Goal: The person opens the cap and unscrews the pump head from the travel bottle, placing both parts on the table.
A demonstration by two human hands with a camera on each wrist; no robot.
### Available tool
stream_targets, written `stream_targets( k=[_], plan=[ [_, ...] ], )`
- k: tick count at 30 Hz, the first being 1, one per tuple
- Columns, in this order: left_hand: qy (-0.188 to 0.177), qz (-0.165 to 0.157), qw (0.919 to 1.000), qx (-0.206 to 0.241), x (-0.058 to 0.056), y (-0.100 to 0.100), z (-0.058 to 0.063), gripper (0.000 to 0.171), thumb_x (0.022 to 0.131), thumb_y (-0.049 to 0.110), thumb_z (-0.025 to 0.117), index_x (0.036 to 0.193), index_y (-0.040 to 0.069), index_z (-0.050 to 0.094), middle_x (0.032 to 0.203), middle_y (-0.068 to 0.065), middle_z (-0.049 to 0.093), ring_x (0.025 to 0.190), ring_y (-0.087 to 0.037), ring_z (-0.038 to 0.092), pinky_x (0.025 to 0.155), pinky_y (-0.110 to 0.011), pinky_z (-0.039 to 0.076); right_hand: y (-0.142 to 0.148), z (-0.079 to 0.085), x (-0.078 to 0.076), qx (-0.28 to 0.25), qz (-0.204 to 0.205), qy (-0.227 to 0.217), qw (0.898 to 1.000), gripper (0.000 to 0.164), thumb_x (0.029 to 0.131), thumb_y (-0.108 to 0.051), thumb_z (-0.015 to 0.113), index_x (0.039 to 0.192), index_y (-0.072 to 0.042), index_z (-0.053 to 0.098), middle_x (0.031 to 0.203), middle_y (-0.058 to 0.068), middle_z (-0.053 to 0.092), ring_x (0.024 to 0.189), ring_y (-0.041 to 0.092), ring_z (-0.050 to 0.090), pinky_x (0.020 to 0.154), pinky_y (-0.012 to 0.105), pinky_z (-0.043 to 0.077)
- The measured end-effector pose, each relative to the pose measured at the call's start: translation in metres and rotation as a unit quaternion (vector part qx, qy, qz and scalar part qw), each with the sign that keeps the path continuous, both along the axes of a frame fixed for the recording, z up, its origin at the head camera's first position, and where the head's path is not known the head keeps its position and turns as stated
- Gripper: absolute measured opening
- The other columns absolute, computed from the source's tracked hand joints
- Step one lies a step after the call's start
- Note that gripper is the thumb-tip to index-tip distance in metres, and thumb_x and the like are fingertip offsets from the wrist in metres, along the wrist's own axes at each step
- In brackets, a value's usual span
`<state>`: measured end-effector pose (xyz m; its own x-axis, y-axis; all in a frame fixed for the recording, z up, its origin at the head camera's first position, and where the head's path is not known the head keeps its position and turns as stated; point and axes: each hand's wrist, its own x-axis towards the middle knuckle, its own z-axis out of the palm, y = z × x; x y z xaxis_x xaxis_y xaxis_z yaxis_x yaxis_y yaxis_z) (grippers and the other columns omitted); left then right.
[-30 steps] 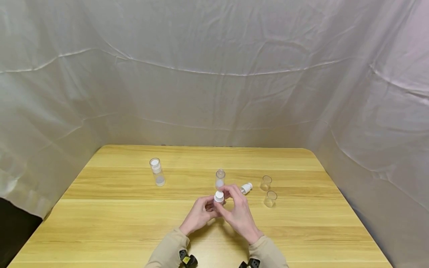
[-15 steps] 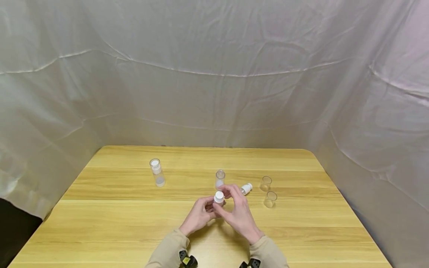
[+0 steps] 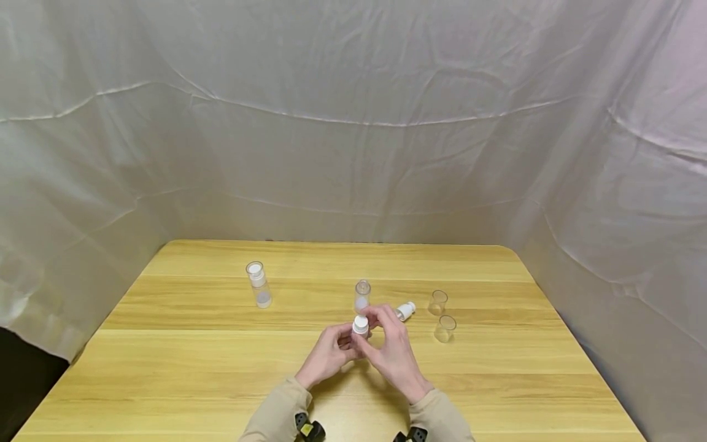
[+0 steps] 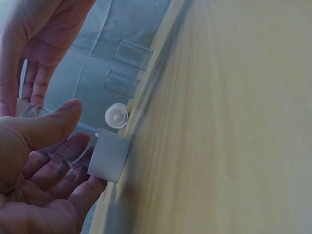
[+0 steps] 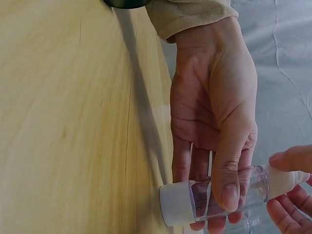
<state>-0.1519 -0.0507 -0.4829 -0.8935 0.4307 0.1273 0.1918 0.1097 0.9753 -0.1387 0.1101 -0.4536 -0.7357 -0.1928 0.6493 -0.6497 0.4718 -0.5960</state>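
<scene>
Near the front middle of the table, my left hand (image 3: pixel 324 356) grips a small clear pump bottle (image 5: pixel 252 196) by its body, thumb across the clear wall. The bottle stands upright in the head view, its white base (image 4: pixel 110 156) low over the wood. From the right, my right hand (image 3: pixel 393 351) pinches the bottle's white pump head (image 3: pixel 361 324) between thumb and fingers. Just beyond the hands stands a clear bottle (image 3: pixel 362 293) without a pump. A loose white pump (image 3: pixel 406 310) lies close to my right fingers, its round end facing the left wrist view.
Two clear caps (image 3: pixel 438 302) (image 3: pixel 445 329) stand to the right on the wooden table (image 3: pixel 193 368). At the back left is a whole pump bottle (image 3: pixel 258 283) with its clear cap on. Pale fabric (image 3: pixel 353 153) hangs behind and at both sides.
Both hands stay in place on the bottle. The right thumb shifts slightly at the white pump head; the things on the table have not moved.
</scene>
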Motion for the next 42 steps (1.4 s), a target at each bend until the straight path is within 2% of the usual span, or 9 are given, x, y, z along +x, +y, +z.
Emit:
stream_targets(
  k=[7, 11, 16, 20, 25, 29, 34, 37, 42],
  plan=[
    [0.013, 0.004, 0.9998, -0.013, 0.0015, 0.0007, 0.0009, 0.04, 0.088, -0.001, 0.07, 0.126, -0.01, 0.062, 0.124, -0.03, 0.067, 0.116, -0.042, 0.066, 0.1, -0.03, 0.058, 0.0015, 0.0004, 0.0007, 0.004, 0.02, -0.025, 0.999, 0.041, 0.076, 0.0, 0.08, 0.113, -0.003, 0.063, 0.104, 0.006, 0.065, 0.093, 0.015, 0.064, 0.085, 0.03, 0.06],
    [0.006, 0.001, 1.0, -0.002, 0.0018, 0.0, 0.0017, 0.038, 0.088, -0.003, 0.069, 0.124, -0.011, 0.062, 0.123, -0.032, 0.067, 0.116, -0.044, 0.066, 0.1, -0.03, 0.058, 0.003, -0.0001, 0.0, 0.004, 0.027, -0.046, 0.999, 0.047, 0.075, -0.001, 0.081, 0.118, -0.001, 0.061, 0.11, 0.008, 0.065, 0.098, 0.017, 0.063, 0.088, 0.031, 0.059],
    [-0.006, 0.003, 1.0, 0.003, 0.0024, -0.0003, 0.0025, 0.042, 0.088, -0.004, 0.069, 0.128, -0.012, 0.059, 0.126, -0.033, 0.065, 0.118, -0.045, 0.065, 0.1, -0.031, 0.058, 0.0035, 0.0007, 0.0002, -0.007, 0.016, -0.067, 0.998, 0.053, 0.073, -0.006, 0.085, 0.119, -0.002, 0.061, 0.115, 0.011, 0.065, 0.101, 0.017, 0.062, 0.089, 0.03, 0.057],
    [-0.005, 0.004, 1.0, 0.002, 0.0023, 0.0003, 0.0026, 0.043, 0.089, -0.002, 0.07, 0.129, -0.011, 0.059, 0.127, -0.032, 0.065, 0.118, -0.044, 0.065, 0.1, -0.031, 0.058, 0.0022, 0.0003, 0.0002, -0.011, 0.007, -0.051, 0.999, 0.048, 0.074, -0.006, 0.086, 0.115, -0.003, 0.063, 0.11, 0.009, 0.067, 0.098, 0.015, 0.062, 0.085, 0.029, 0.058],
    [0.004, 0.0, 1.0, -0.001, 0.0013, 0.0003, 0.0019, 0.042, 0.089, -0.001, 0.07, 0.128, -0.011, 0.06, 0.126, -0.031, 0.066, 0.117, -0.043, 0.065, 0.1, -0.029, 0.058, 0.0007, -0.0026, -0.001, -0.024, 0.016, -0.025, 0.999, 0.04, 0.075, 0.001, 0.083, 0.11, -0.003, 0.064, 0.099, 0.005, 0.065, 0.088, 0.012, 0.061, 0.076, 0.028, 0.06],
    [0.003, 0.001, 1.0, -0.002, 0.0006, 0.0005, 0.0011, 0.042, 0.088, -0.001, 0.071, 0.128, -0.011, 0.06, 0.125, -0.031, 0.066, 0.117, -0.043, 0.066, 0.1, -0.029, 0.058, 0.0016, -0.0042, -0.002, -0.03, 0.029, -0.019, 0.999, 0.039, 0.076, 0.005, 0.081, 0.109, -0.003, 0.064, 0.098, 0.006, 0.064, 0.087, 0.016, 0.062, 0.078, 0.028, 0.062],
    [-0.002, 0.004, 1.0, -0.008, 0.0004, 0.0012, 0.0006, 0.042, 0.089, -0.001, 0.071, 0.128, -0.01, 0.06, 0.125, -0.03, 0.067, 0.117, -0.043, 0.065, 0.101, -0.032, 0.058, 0.0033, -0.0034, -0.0014, -0.03, 0.046, -0.036, 0.998, 0.042, 0.075, 0.009, 0.077, 0.113, -0.003, 0.064, 0.106, 0.009, 0.065, 0.093, 0.021, 0.063, 0.086, 0.031, 0.062],
    [0.001, 0.003, 1.0, -0.009, 0.0003, 0.001, 0.0001, 0.04, 0.089, -0.002, 0.07, 0.126, -0.01, 0.061, 0.125, -0.031, 0.066, 0.117, -0.043, 0.065, 0.101, -0.032, 0.058, 0.002, -0.002, 0.0002, -0.018, 0.038, -0.048, 0.998, 0.047, 0.073, 0.007, 0.077, 0.116, -0.003, 0.063, 0.111, 0.009, 0.063, 0.097, 0.021, 0.062, 0.09, 0.034, 0.059],
    [0.002, 0.003, 1.0, 0.003, -0.0002, 0.0009, -0.0007, 0.04, 0.086, -0.008, 0.065, 0.126, -0.014, 0.06, 0.124, -0.034, 0.065, 0.117, -0.046, 0.065, 0.098, -0.029, 0.059, -0.0034, 0.0, 0.003, -0.005, 0.002, -0.059, 0.998, 0.049, 0.073, -0.003, 0.083, 0.117, -0.006, 0.062, 0.111, 0.006, 0.062, 0.101, 0.018, 0.06, 0.094, 0.036, 0.052]
  ],
)
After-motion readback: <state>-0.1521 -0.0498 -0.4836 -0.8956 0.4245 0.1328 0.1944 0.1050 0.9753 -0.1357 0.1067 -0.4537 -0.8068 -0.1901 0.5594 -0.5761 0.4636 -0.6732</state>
